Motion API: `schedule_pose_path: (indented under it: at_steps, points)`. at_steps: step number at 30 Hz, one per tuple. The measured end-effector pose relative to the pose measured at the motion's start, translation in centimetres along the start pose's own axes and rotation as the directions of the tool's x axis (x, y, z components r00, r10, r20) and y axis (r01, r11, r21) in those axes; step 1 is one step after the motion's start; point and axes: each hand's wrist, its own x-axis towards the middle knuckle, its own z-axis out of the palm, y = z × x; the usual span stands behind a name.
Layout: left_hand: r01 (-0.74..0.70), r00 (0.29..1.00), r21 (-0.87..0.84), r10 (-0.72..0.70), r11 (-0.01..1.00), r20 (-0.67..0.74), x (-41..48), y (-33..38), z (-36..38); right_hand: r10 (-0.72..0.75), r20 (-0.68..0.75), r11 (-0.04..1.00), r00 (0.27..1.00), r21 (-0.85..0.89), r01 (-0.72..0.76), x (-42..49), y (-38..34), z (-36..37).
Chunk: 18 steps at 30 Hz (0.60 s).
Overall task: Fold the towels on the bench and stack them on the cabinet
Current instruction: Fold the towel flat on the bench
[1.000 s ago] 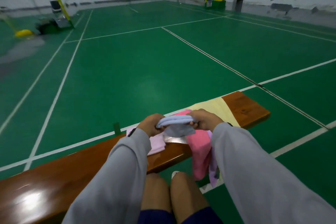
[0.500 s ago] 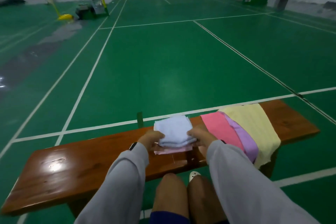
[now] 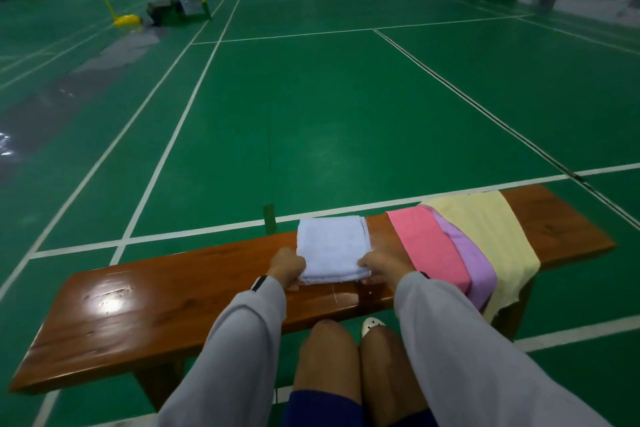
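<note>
Left hand (image 3: 286,269), right hand (image 3: 383,266): rectangular towel (image 3: 331,246)

Pale blue for the folded towel (image 3: 332,246), plus a plain pink towel (image 3: 429,246), lilac towel (image 3: 476,267), pale yellow towel (image 3: 485,229). Glossy reddish-brown wood-grain bench (image 3: 156,315), green floor (image 3: 329,107) with white lines, light grey sleeves (image 3: 242,340).
</note>
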Motion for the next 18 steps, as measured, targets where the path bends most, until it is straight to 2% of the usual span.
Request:
schedule_pose_path:
  at_steps: [2, 4, 6, 7, 9, 11, 14, 18]
  points:
    - [0.085, 0.996, -0.013, -0.085, 0.996, 0.029, 0.1, -1.1, 0.9, -0.025, -0.034, 0.989, 0.999, -0.145, 0.020, -0.4, 0.6, 0.5]
    - [0.077, 0.997, -0.039, -0.076, 0.996, 0.002, 0.1, -1.1, 0.7, -0.205, -0.123, 0.895, 0.971, -0.426, 0.135, -1.8, -0.3, 0.7]
    - [-0.090, 0.992, 0.067, 0.095, 0.994, -0.082, 0.5, -0.6, 0.3, -0.444, -0.163, 0.676, 0.881, -0.706, 0.210, -2.3, -1.5, 0.8]
    - [-0.197, 0.969, 0.161, 0.217, 0.967, -0.118, 1.1, -0.4, 0.0, -0.513, -0.122, 0.573, 0.849, -0.786, 0.233, -2.4, -2.1, 1.1]
    - [-0.385, 0.882, 0.396, 0.458, 0.834, -0.108, 1.8, 0.1, 0.1, -0.560, 0.023, 0.418, 0.828, -0.855, 0.307, -1.6, -2.6, 2.2]
    - [-0.476, 0.803, 0.584, 0.596, 0.657, -0.016, 2.6, 0.6, 0.9, -0.553, 0.132, 0.356, 0.823, -0.855, 0.376, 0.5, -2.2, 3.4]
    - [-0.491, 0.781, 0.697, 0.618, 0.523, 0.087, 3.7, 0.8, 2.6, -0.516, 0.200, 0.304, 0.833, -0.867, 0.396, 3.4, -1.1, 4.8]
    - [-0.451, 0.787, 0.752, 0.612, 0.480, 0.081, 5.0, -0.3, 5.2, -0.585, 0.201, 0.210, 0.785, -0.898, 0.386, 5.7, 0.3, 5.0]
